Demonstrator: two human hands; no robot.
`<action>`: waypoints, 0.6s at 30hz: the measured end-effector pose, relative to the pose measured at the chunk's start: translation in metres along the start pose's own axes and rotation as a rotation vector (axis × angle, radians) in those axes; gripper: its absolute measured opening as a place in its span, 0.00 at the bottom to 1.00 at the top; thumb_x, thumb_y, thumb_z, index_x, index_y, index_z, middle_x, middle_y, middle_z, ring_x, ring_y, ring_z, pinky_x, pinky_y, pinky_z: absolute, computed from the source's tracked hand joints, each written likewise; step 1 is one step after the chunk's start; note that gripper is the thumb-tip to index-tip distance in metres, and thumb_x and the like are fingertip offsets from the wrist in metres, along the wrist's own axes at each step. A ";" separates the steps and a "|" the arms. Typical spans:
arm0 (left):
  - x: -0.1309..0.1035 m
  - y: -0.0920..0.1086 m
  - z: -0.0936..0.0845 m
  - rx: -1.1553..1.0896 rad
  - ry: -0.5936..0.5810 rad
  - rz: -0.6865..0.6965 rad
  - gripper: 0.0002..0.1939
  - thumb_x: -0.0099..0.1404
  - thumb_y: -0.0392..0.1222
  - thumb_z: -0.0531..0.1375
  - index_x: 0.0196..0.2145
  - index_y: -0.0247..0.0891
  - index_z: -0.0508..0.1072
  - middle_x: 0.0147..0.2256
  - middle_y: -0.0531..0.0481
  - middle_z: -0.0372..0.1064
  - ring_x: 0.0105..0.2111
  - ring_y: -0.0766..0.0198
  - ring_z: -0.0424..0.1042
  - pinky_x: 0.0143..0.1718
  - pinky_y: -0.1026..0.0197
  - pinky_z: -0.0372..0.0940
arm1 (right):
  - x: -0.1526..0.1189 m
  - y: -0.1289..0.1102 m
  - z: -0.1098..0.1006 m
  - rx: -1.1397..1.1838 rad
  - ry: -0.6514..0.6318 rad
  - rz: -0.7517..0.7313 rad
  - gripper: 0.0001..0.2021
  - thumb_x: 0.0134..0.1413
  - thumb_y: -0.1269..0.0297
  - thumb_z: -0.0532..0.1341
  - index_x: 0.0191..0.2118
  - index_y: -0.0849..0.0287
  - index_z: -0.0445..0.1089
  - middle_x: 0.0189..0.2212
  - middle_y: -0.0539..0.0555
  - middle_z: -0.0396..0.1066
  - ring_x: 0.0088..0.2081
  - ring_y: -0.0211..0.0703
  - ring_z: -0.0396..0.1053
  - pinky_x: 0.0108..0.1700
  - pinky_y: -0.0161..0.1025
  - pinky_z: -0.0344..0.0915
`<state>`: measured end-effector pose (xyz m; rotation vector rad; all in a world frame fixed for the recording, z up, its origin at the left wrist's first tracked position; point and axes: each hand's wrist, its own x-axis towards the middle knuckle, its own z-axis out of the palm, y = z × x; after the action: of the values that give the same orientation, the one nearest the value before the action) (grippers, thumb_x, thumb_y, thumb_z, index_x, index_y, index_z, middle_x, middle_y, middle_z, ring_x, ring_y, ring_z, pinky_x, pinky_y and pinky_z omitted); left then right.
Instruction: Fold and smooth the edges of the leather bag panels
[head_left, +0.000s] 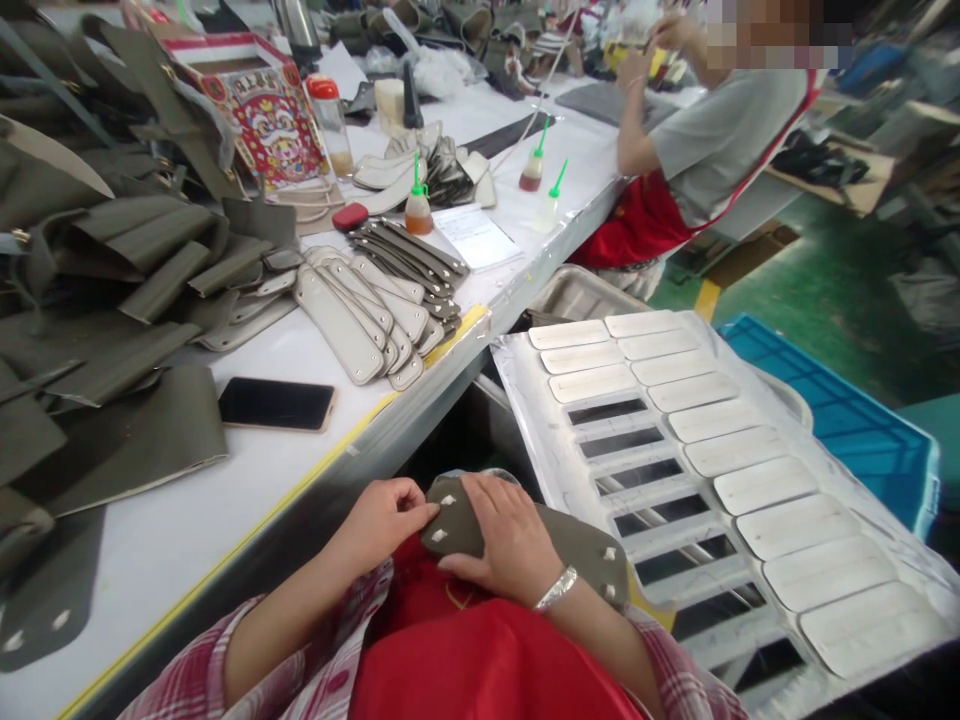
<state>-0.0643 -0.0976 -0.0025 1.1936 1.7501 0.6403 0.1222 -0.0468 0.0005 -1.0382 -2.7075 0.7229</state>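
Note:
An olive leather piece [577, 540] with rounded ends lies across my lap, over the red apron [480, 660]. Small whitish tabs stick up near both of its ends. My right hand [506, 525] is laid over its left half, thumb on the near side and fingers over the far edge, holding it. At its left end my left hand [394, 515] has curled fingers, with thumb and forefinger pinched at the leather's edge beside a tab. Whether anything small is in that pinch is hidden.
Right of my lap, a cut-out board [592, 450] carries rows of pale strips. On the table are a phone [277, 403], stacked pale straps [352, 310], glue bottles [418, 210] and piled olive leather [112, 300]. A co-worker [705, 150] sits at the table's far right. A blue crate [847, 410] stands beyond the board.

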 end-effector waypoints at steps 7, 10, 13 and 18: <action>0.003 -0.002 -0.001 -0.069 -0.010 -0.041 0.13 0.54 0.47 0.56 0.19 0.36 0.65 0.17 0.57 0.60 0.19 0.69 0.57 0.21 0.67 0.53 | 0.010 -0.003 0.005 -0.015 -0.030 0.009 0.39 0.36 0.49 0.64 0.55 0.66 0.58 0.51 0.63 0.61 0.51 0.55 0.57 0.53 0.50 0.54; 0.004 -0.001 -0.003 -0.095 -0.040 -0.070 0.14 0.54 0.48 0.56 0.19 0.36 0.63 0.16 0.58 0.59 0.17 0.70 0.56 0.20 0.67 0.52 | 0.013 -0.002 0.006 -0.023 -0.057 -0.010 0.40 0.37 0.48 0.63 0.55 0.66 0.57 0.52 0.64 0.61 0.52 0.56 0.57 0.53 0.51 0.54; 0.005 -0.004 -0.003 -0.112 -0.058 -0.060 0.14 0.55 0.48 0.56 0.20 0.36 0.63 0.17 0.58 0.59 0.18 0.70 0.57 0.21 0.67 0.53 | 0.014 0.000 0.007 -0.039 -0.068 -0.029 0.40 0.39 0.45 0.62 0.56 0.64 0.57 0.53 0.64 0.60 0.52 0.58 0.57 0.52 0.52 0.54; 0.008 -0.016 -0.002 -0.242 -0.079 -0.023 0.11 0.55 0.47 0.58 0.27 0.37 0.63 0.19 0.59 0.59 0.19 0.70 0.60 0.22 0.67 0.55 | 0.016 0.000 0.011 -0.069 -0.051 -0.027 0.41 0.38 0.43 0.62 0.56 0.64 0.55 0.52 0.65 0.60 0.51 0.58 0.57 0.51 0.52 0.54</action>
<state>-0.0744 -0.0966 -0.0170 1.0164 1.5688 0.7581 0.1069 -0.0410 -0.0095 -1.0086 -2.8029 0.6651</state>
